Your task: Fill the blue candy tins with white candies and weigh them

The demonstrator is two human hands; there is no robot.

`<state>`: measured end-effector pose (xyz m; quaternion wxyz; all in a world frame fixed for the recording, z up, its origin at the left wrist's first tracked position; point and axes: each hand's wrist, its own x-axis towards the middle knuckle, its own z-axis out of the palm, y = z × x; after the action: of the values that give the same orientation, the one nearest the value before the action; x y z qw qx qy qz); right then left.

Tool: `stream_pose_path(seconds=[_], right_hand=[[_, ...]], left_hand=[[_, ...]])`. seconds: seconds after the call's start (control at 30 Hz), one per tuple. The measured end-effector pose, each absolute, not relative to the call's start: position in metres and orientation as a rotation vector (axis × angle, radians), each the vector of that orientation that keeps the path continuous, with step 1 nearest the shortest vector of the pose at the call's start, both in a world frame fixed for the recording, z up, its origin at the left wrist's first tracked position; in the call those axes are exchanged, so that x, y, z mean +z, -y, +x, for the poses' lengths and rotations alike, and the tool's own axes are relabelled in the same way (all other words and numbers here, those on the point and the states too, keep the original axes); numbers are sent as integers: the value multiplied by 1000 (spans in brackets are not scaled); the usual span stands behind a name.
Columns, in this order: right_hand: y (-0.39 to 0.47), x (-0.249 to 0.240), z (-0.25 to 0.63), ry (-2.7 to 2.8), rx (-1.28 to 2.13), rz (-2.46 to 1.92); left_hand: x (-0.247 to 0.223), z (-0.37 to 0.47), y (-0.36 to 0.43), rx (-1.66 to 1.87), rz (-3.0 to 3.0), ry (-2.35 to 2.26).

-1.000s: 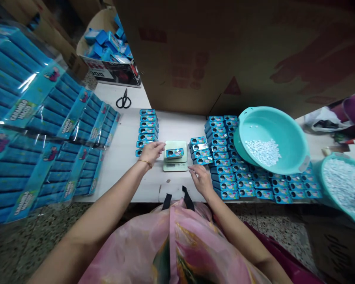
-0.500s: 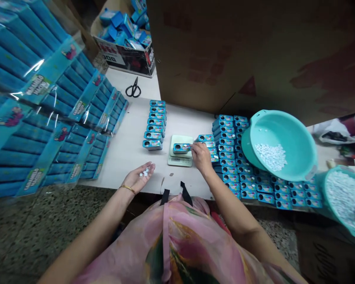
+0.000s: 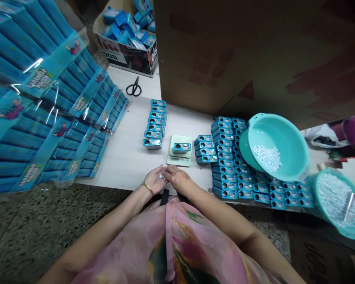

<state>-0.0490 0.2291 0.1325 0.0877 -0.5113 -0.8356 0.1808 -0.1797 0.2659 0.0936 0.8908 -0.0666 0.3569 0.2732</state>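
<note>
My left hand [image 3: 155, 180] lies palm up near the table's front edge, cupped around a few small white candies [image 3: 162, 176]. Fingers of my right hand [image 3: 175, 176] are bent together over that palm, touching the candies; whether they pinch one is hidden. Just beyond both hands a small blue box [image 3: 182, 147] with a dark round hole and a white piece on top rests on a pale scale [image 3: 179, 161]. A column of blue boxes [image 3: 152, 143] stands left of the scale, and a short stack [image 3: 205, 152] stands right of it.
Many blue boxes [image 3: 229, 185] fill the table's right part, beside a turquoise basin [image 3: 296, 157] of white candies. Another basin [image 3: 319, 193] holds a scoop. Wrapped blue packs [image 3: 41, 130] stand left. Scissors [image 3: 133, 88] and a carton [image 3: 130, 59] are behind; large cardboard [image 3: 225, 59] blocks the back.
My right hand has left the box on the scale and come back to my left palm. My left hand has shifted right, toward it.
</note>
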Motion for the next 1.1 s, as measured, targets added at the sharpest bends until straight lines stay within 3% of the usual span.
stream_pose_path(seconds=[0.2, 0.4, 0.73, 1.1], right_hand=[[-251, 141, -26, 2495, 566, -1424], [-279, 135, -7, 2115, 509, -1655], [-282, 118, 31, 1888, 261, -1915], [-291, 118, 23, 2020, 106, -2007]], left_hand=[[111, -157, -286, 575, -100, -809], [111, -154, -302, 642, -96, -753], [100, -202, -288, 682, -83, -818], [88, -240, -261, 758, -181, -946]])
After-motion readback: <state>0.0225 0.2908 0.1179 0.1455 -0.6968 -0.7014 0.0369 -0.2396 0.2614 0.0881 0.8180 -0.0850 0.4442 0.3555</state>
